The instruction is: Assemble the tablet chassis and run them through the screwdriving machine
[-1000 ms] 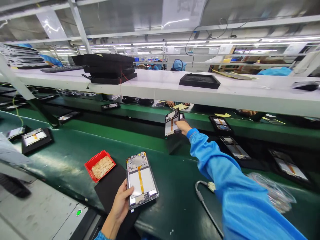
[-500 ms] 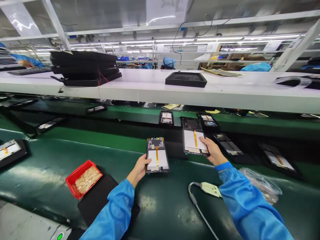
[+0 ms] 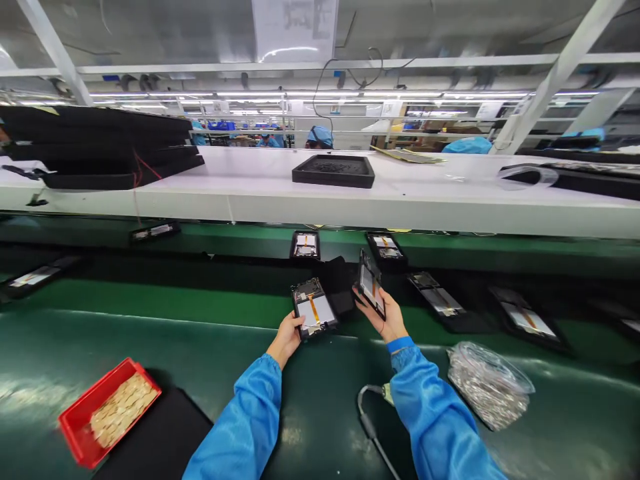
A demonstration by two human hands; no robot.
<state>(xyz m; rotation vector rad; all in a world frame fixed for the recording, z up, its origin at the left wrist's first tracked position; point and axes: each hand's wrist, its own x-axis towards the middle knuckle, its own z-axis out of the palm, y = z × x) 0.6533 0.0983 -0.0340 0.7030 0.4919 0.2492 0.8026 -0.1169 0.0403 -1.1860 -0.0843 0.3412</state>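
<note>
My left hand (image 3: 289, 335) grips the lower left edge of an opened tablet (image 3: 315, 308), its white battery and orange ribbon cable facing up. To its right, my right hand (image 3: 384, 317) is closed around a second opened tablet (image 3: 370, 285), tilted steeply on its side, with the thumb on the near face. A black pad (image 3: 339, 283) lies between and behind the two tablets. Below my right hand, a grey cable (image 3: 367, 420) runs to a pale green piece (image 3: 387, 393), mostly hidden by my sleeve.
A red bin (image 3: 87, 417) of small tan pieces stands at left, beside a black sheet (image 3: 160, 433). A clear bag (image 3: 490, 387) of silvery parts lies right. Several opened tablets (image 3: 437, 297) rest on the green belt (image 3: 165, 283). The white shelf (image 3: 240, 175) carries a black tray (image 3: 333, 171).
My right hand has tipped its tablet from nearly flat to steeply on edge and brought it nearer the left one. The left tablet has turned slightly. The view has swung right.
</note>
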